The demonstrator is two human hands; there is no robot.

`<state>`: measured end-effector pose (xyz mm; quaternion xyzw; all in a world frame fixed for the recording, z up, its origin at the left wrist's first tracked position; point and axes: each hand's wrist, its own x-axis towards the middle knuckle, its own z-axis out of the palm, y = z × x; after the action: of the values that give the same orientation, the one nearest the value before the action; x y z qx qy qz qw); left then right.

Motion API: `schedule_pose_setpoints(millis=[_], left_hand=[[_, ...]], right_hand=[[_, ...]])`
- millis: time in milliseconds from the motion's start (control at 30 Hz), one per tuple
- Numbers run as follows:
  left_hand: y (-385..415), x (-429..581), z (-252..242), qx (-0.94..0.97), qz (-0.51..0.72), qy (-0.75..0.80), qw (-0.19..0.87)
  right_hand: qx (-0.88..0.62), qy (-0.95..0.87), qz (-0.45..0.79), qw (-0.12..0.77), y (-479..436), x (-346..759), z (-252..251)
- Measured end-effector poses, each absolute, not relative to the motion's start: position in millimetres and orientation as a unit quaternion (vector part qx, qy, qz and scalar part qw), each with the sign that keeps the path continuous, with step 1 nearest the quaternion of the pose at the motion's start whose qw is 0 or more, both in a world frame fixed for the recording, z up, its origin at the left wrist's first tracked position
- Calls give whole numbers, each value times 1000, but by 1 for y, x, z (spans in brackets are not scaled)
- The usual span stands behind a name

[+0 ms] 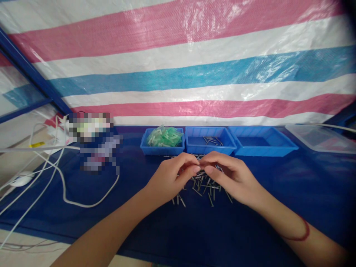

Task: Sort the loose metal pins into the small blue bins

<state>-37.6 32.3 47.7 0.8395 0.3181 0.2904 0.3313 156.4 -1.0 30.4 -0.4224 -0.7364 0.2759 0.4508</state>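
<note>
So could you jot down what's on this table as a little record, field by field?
Surface: dark blue table
Left hand: fingertips pinched together over the pile, meeting the right hand
Right hand: fingertips pinched, touching the left; what they hold is too small to tell
Loose pile: small metal pins under the hands
Left bin: pale green plastic pieces
Middle bin: a few pins
Right bin: looks empty
Far left: white cables

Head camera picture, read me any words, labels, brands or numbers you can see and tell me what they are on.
No text can be read.
Yellow tag on the white cables: too small to read.
Blurred patch at the table's back left: nothing legible.
Blue trays, striped tarp, clear lid: no print visible.
</note>
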Motion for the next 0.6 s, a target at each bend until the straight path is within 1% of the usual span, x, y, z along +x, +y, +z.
schedule_pose_setpoints(millis=[67,133,300,367,433,500,600], left_hand=[[33,-37,44,793,327,337,388],[33,-36,40,759,338,348,434],[33,-33,37,713,337,355,502],[32,-31,36,702,347,361,506],[31,-30,34,697,360,367,500],[29,-28,32,692,374,372,493],[28,-27,32,688,387,379,484]], right_hand=[[-413,-731,298,454,-3,152,29],[-406,-727,299,466,-5,149,27],[-419,-753,225,455,-5,146,26],[-434,-753,206,450,-4,147,26],[-453,-735,212,458,-2,147,25],[-461,-706,248,477,-1,147,23],[-446,-659,335,504,1,145,20]])
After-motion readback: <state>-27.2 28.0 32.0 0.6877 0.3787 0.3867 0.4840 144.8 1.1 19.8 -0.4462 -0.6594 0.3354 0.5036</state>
